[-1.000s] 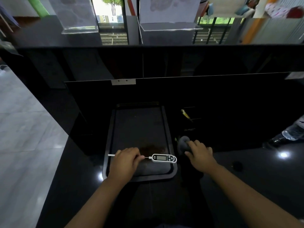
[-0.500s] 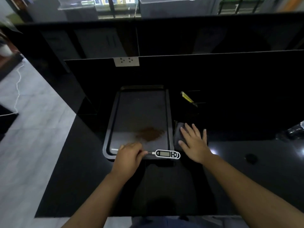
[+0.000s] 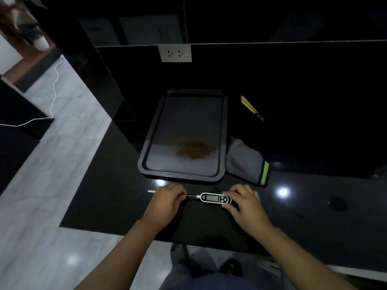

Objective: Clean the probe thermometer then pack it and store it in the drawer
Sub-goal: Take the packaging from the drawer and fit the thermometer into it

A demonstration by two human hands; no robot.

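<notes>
Both hands sit low in the middle of the frame, over the glossy black desk [image 3: 104, 195], with the probe thermometer [image 3: 213, 198] stretched between them. The left hand [image 3: 165, 200] is curled closed around the thin metal probe, fingers folded over it; a short white tip [image 3: 151, 191] of the probe sticks out past the hand toward the left of the frame, and a bare length of probe runs from the fingers rightward to the thermometer's body. The right hand [image 3: 244, 203] pinches the right end of that body, thumb below and fingers above, so the oval white-and-black housing with its grey display and small buttons stays uncovered between the two hands. The thermometer lies level, running left to right across the frame; whether it rests on the desk or is held just above it cannot be told.

Just above the hands in the frame lies a dark rectangular tray [image 3: 222, 132] with a raised rim, its near edge close to the thermometer but apart from it. A brown smear [image 3: 195, 150] marks the tray's floor toward its lower right. Touching the tray's right edge is a folded grey cloth [image 3: 243, 159] with a bright green band along its right end. Further up and to the right, a yellow object [image 3: 248, 104] lies on the dark surface, too dim to identify. A white wall socket [image 3: 174, 53] sits on the black panel at the upper centre. Pale floor tiles fill the left side.
</notes>
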